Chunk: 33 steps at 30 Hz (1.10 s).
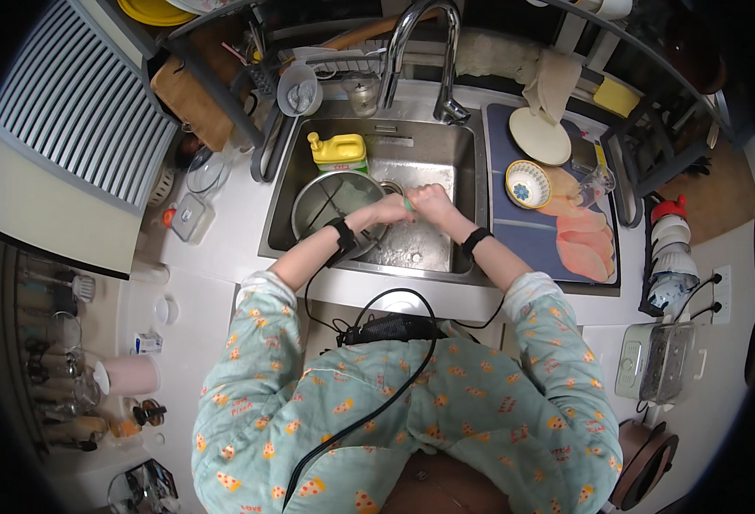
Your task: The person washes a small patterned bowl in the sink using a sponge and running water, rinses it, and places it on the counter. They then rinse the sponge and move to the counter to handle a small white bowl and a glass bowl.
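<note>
Both my hands are together over the stainless steel sink (430,247). My left hand (390,209) and my right hand (431,202) are closed around a small green thing (409,204), perhaps a cloth or sponge; fingers hide most of it. Under my left forearm, a round metal-rimmed vessel (307,199) sits in the left of the basin, with thin dark bars across it. Behind this vessel stands a yellow-topped plastic jug (342,151) bearing writing. The drain (391,187) shows partly behind my hands.
A chrome faucet (449,77) arches over the sink's back. Right of the basin, a blue mat (519,247) carries a patterned bowl (528,184), a cream plate (540,136) and a clear glass (599,183). A lidded container (192,217) stands left. Black cables (377,398) cross my front.
</note>
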Available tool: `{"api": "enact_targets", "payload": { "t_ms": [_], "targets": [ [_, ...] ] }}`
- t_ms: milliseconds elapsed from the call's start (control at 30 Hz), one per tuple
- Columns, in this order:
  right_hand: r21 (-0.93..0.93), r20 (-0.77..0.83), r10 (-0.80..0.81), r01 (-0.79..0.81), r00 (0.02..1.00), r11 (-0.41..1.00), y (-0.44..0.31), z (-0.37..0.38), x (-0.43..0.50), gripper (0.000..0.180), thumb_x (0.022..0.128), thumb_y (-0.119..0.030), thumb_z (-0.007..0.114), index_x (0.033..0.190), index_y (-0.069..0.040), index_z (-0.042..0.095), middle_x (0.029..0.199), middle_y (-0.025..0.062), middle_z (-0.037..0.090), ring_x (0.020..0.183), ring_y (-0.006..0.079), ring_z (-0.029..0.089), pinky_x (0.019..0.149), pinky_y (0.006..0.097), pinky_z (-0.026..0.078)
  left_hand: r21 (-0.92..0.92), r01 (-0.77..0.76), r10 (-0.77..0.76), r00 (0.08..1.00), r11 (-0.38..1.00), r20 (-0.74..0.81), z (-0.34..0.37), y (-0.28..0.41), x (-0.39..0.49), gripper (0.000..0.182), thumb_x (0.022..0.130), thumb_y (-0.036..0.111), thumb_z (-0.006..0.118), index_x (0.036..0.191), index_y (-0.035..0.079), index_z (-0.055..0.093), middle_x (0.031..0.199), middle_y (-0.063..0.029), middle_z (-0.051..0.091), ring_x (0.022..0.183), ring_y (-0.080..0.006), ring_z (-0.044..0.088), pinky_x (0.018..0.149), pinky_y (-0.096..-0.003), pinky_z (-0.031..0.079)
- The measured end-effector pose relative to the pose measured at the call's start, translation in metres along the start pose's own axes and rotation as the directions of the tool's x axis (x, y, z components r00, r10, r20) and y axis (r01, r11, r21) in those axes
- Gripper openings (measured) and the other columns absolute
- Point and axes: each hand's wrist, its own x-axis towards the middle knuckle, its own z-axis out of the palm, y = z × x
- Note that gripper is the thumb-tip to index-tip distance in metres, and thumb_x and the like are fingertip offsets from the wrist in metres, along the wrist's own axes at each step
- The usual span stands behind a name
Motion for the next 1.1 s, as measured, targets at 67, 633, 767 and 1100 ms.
{"api": "enact_targets", "payload": {
  "t_ms": [67, 633, 767, 1100],
  "targets": [
    [0.114, 0.167, 0.202, -0.223, 0.965, 0.968, -0.003, 0.000, -0.006, 0.014, 0.070, -0.019, 0.060, 0.074, -0.006, 0.062, 0.070, 0.0140, 0.064, 0.066, 0.0261, 0.065, 0.059, 0.0367, 0.052, 0.024, -0.066, 0.066, 0.998, 0.998, -0.003, -0.003, 0.001, -0.007, 0.022, 0.077, 0.021, 0.062, 0.069, 0.002, 0.054, 0.060, -0.0017, 0.052, 0.054, -0.0118, 0.049, 0.049, -0.0245, 0.037],
    [0.901, 0.318, 0.369, -0.399, 0.873, 0.168, -0.009, -0.065, -0.023, 0.075, 0.082, -0.028, 0.062, 0.140, -0.010, 0.019, 0.123, 0.0100, 0.047, 0.110, 0.0155, 0.046, 0.091, 0.0296, 0.039, 0.417, -0.325, 0.513, 0.697, 0.849, -0.500, -0.019, 0.056, -0.059, 0.023, 0.078, 0.010, 0.061, 0.101, 0.006, 0.066, 0.086, -0.0093, 0.062, 0.078, -0.0224, 0.058, 0.070, -0.0307, 0.044],
    [0.986, 0.149, 0.197, -0.159, 0.969, 0.040, 0.007, -0.078, -0.013, 0.070, 0.083, -0.023, 0.062, 0.140, -0.010, 0.022, 0.134, 0.0129, 0.039, 0.119, 0.0174, 0.041, 0.096, 0.0318, 0.037, 0.201, -0.360, 0.413, 0.803, 0.911, -0.431, -0.036, 0.068, -0.067, 0.024, 0.080, 0.007, 0.059, 0.103, 0.005, 0.064, 0.082, -0.0090, 0.063, 0.074, -0.0182, 0.060, 0.069, -0.0283, 0.045],
    [0.819, -0.013, 0.361, -0.197, 0.933, 0.539, -0.032, -0.090, 0.025, 0.038, 0.074, -0.014, 0.067, 0.107, -0.008, 0.049, 0.097, 0.0123, 0.056, 0.089, 0.0261, 0.057, 0.078, 0.0322, 0.043, -0.350, -0.386, 0.230, 0.882, 0.854, -0.412, -0.043, 0.031, -0.071, 0.051, 0.083, 0.001, 0.058, 0.130, 0.003, 0.038, 0.101, -0.0049, 0.054, 0.084, -0.0068, 0.053, 0.074, -0.0198, 0.043]
  ]
}}
